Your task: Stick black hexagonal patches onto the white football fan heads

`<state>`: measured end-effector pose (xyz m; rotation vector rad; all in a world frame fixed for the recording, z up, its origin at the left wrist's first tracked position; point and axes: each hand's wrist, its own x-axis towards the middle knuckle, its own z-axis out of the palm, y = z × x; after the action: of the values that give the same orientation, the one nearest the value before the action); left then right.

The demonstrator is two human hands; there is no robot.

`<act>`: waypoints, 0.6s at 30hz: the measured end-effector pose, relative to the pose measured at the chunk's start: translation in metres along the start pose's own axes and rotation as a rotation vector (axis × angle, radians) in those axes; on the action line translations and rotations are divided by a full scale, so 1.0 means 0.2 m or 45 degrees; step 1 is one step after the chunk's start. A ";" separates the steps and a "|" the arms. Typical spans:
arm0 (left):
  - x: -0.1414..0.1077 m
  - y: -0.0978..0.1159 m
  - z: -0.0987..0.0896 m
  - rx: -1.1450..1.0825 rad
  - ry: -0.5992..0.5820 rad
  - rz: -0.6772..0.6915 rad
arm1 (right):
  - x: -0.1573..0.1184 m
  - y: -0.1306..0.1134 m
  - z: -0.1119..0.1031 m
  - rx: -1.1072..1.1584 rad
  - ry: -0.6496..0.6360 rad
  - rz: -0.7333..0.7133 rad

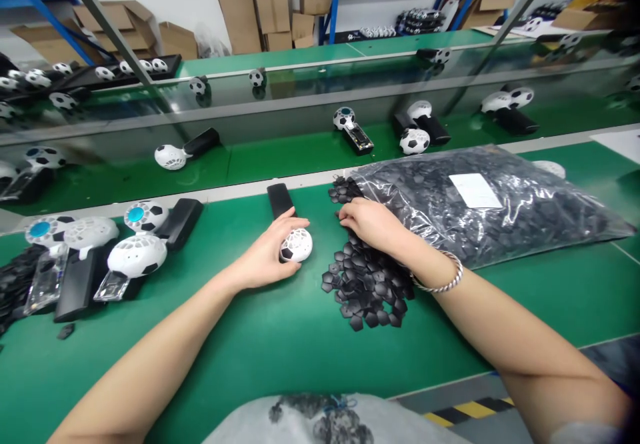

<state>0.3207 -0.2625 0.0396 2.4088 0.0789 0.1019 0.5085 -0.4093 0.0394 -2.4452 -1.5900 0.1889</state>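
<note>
My left hand (267, 251) is wrapped round the white football-patterned head of a handheld device (299, 245). Its black handle (281, 199) points away from me on the green bench. Just to the right, my right hand (373, 223) is pinched at the upper part of a pile of black pentagon pieces (373, 287). A dark bit shows at its fingertips, seemingly one pentagon piece, mostly hidden by the fingers. A large clear bag (480, 204) full of black pieces lies beyond the right wrist, touching the pile.
Several football-headed devices (137, 254) lie at the left, beside more black pieces (17, 281). Across the bench edge runs a green conveyor (270, 144) carrying more devices. A raised glassy shelf (300, 87) and cardboard boxes (273, 7) stand behind.
</note>
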 end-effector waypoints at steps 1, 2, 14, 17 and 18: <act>0.00 -0.01 -0.01 -0.013 -0.016 0.016 | -0.01 -0.01 -0.01 0.063 -0.002 -0.014; 0.00 -0.01 -0.02 -0.022 -0.024 0.028 | -0.02 -0.03 -0.02 0.146 -0.002 -0.035; 0.00 -0.02 -0.01 -0.048 0.005 0.050 | -0.07 -0.14 0.01 1.169 -0.187 -0.213; 0.00 -0.03 -0.02 -0.061 -0.007 0.066 | -0.08 -0.16 0.00 0.951 0.089 -0.352; 0.00 -0.03 -0.02 -0.066 -0.017 0.071 | -0.08 -0.17 -0.01 0.939 0.120 -0.353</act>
<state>0.3208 -0.2549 0.0380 2.3603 0.0027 0.1125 0.4730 -0.4105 0.0493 -1.6389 -1.4526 0.5001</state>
